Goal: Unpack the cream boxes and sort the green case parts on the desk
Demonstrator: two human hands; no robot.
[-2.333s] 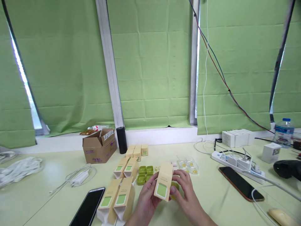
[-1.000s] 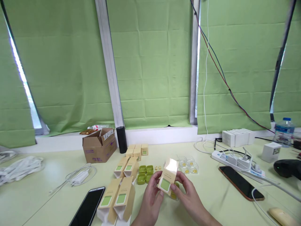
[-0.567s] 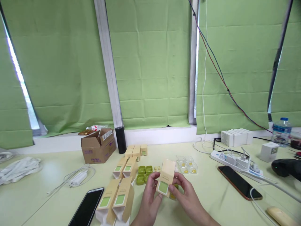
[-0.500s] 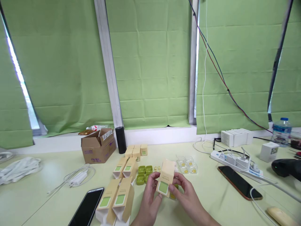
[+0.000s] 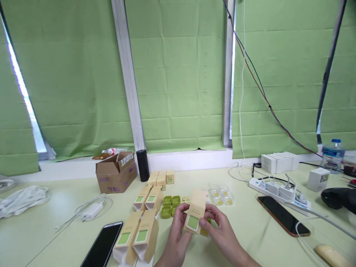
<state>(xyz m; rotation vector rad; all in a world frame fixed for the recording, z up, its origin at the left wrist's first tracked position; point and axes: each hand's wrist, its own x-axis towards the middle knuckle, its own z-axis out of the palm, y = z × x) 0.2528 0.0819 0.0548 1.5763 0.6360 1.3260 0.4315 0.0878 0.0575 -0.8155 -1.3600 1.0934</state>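
Between my two hands is a small tan cardboard box [image 5: 195, 211] with a green square on its face, tilted above the table. My left hand [image 5: 178, 233] has its fingers closed on the box's left side and lower edge. My right hand [image 5: 219, 228] grips the right side, thumb against the front near the green square. Partly behind the hands lie small green square cups [image 5: 167, 211] and something yellow-green that is mostly hidden. To the left stand several more tan boxes [image 5: 146, 231] of the same kind, their near ends open with white flaps showing.
A clear tray [image 5: 221, 194] with yellow pieces lies behind my right hand. Closed tan boxes [image 5: 161, 179] sit farther back, near a brown carton [image 5: 115, 174] and a black cylinder [image 5: 142, 165]. Phones lie left [image 5: 102, 244] and right [image 5: 283, 216], beside a power strip [image 5: 280, 193].
The box in my hands has tipped very slightly, and my fingers have shifted a little on it. Everything else on the table stays where it was.
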